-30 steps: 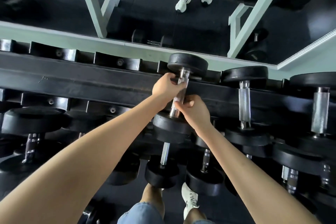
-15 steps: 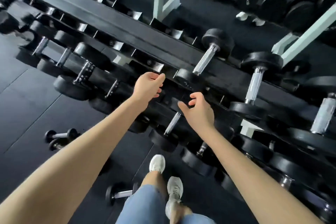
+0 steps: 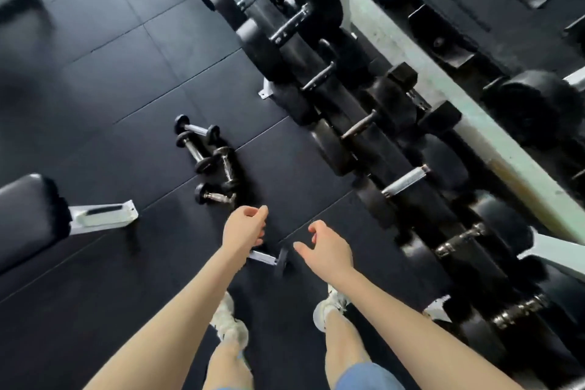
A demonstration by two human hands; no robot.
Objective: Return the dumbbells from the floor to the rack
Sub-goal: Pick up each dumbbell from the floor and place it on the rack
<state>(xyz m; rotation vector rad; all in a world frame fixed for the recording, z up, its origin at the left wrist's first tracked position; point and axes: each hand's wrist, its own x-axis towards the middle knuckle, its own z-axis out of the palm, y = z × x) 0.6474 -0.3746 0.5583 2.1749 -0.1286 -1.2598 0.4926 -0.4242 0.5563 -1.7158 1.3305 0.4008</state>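
Several small black dumbbells with chrome handles lie on the dark floor: a cluster (image 3: 209, 155) ahead of me and one single dumbbell (image 3: 272, 260) just in front of my feet. My left hand (image 3: 243, 228) hovers above that single dumbbell's handle, fingers loosely curled, holding nothing. My right hand (image 3: 326, 250) hangs beside it to the right, fingers relaxed and empty. The dumbbell rack (image 3: 395, 142) runs along the right side, filled with larger black dumbbells.
A black padded bench (image 3: 28, 215) with a white foot (image 3: 101, 215) stands at the left. My two feet in white shoes (image 3: 229, 323) stand on the rubber floor mats (image 3: 95, 73). A pale green mirror frame (image 3: 493, 136) runs behind the rack.
Both hands let go of the dumbbell set on the rack's upper tier and came down empty. My view swung left and down from the rack to the floor dumbbells.
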